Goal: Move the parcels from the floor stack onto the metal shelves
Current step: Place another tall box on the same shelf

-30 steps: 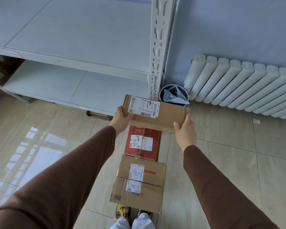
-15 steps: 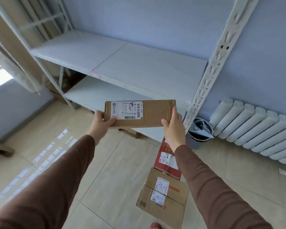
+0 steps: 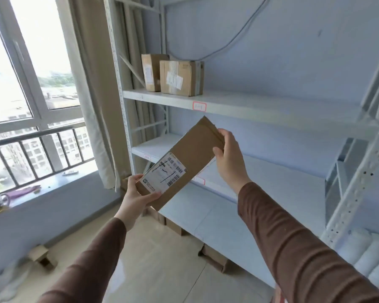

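I hold a flat brown cardboard parcel (image 3: 190,154) with a white barcode label, tilted so its far end points up and right. My left hand (image 3: 138,197) grips its lower near end. My right hand (image 3: 230,158) grips its upper far end. The parcel hangs in front of the white metal shelves (image 3: 249,106), between the labelled upper shelf and the middle one. Two brown parcels (image 3: 179,77) stand side by side at the left end of that upper shelf. The floor stack is out of view.
A window with a railing (image 3: 31,141) and a beige curtain (image 3: 92,106) are on the left. Small cardboard boxes (image 3: 214,259) lie under the lowest shelf, another (image 3: 42,256) by the wall. A white radiator (image 3: 372,254) shows at the lower right.
My view has swung up from the floor to the upper shelves. The parcel has risen with both hands and turned from level to tilted, its right end higher.
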The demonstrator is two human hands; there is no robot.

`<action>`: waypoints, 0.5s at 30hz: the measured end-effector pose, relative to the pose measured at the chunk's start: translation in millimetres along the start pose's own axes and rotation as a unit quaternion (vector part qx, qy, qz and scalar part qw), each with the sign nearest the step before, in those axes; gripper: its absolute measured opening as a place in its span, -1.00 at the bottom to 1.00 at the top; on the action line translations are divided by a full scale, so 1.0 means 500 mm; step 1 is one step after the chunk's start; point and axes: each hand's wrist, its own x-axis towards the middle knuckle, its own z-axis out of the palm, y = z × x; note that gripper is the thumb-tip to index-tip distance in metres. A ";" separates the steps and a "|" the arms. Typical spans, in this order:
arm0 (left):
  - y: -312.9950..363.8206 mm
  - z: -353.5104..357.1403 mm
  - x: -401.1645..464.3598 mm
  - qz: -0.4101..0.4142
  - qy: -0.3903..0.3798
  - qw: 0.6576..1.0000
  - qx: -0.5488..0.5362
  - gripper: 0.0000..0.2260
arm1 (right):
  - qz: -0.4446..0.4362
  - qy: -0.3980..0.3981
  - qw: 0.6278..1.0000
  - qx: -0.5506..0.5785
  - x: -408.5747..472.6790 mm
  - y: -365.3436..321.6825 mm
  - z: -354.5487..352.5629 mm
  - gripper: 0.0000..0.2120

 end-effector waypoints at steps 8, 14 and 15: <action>0.101 -0.024 0.106 0.137 -0.027 0.989 -0.052 -0.41 | -0.131 0.059 0.987 0.075 0.185 -0.208 0.056 -0.53; 0.172 0.062 0.233 0.215 -0.060 0.974 -0.047 -0.30 | -0.208 0.113 0.967 0.092 0.317 -0.256 0.044 -0.41; 0.184 0.082 0.261 0.223 -0.072 0.971 -0.054 -0.31 | -0.208 0.122 0.966 0.093 0.341 -0.255 0.038 -0.35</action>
